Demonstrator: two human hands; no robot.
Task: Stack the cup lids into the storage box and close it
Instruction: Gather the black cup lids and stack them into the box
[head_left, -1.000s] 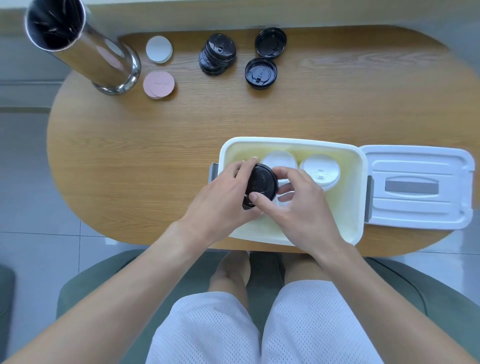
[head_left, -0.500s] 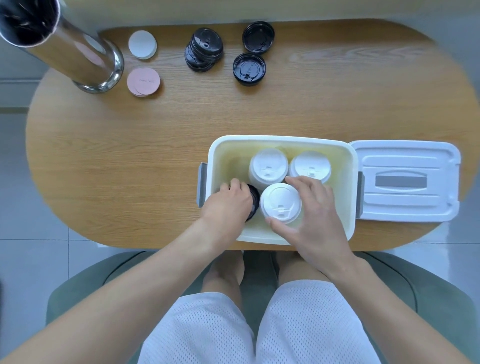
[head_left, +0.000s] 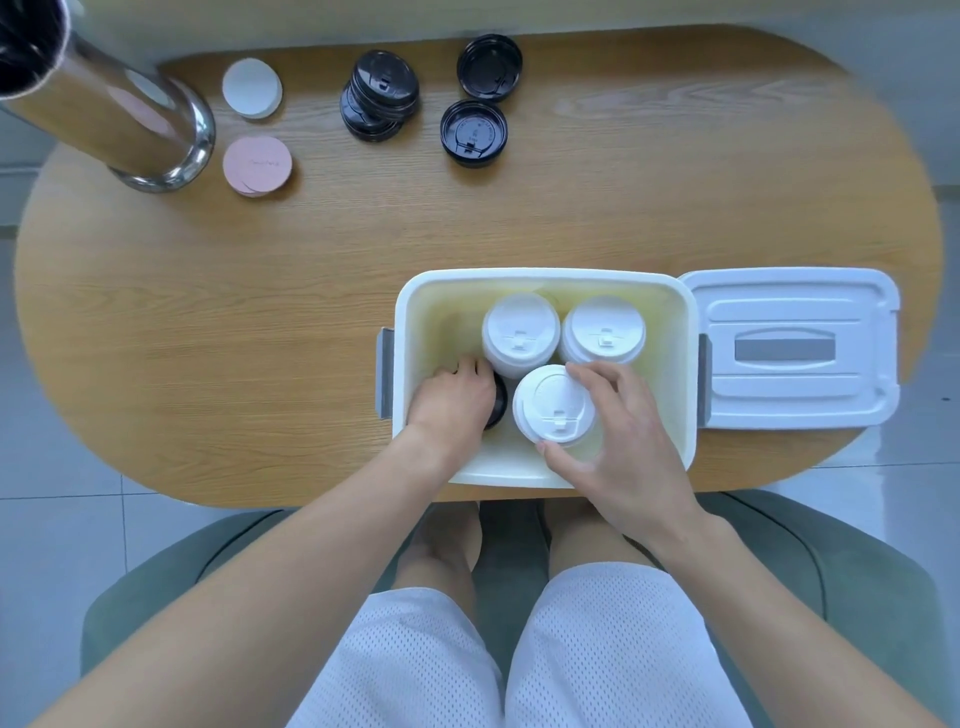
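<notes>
A rounded wooden counter (head_left: 260, 322) over pale floor tiles carries the storage box (head_left: 540, 275) at its near edge, with the box's own cover (head_left: 789, 348) laid flat just beside it on the right, presumably parked there so the opening stays free for loading. Inside stand three stacks of white cup lids (head_left: 521, 332), packed against one another toward the right, which leaves the left side open for black ones. The left hand (head_left: 454, 400) reaches down into that gap, fingers curled over a black lid (head_left: 497, 400) that it seems to be setting on the floor of the box; the hand hides most of it, so the grip itself is hard to judge. The right hand (head_left: 618, 431) grips the nearest white stack (head_left: 553, 405) between thumb and fingers, probably steadying it clear of the newcomer. More black lids (head_left: 382, 93) wait at the far edge, well apart from both hands.
</notes>
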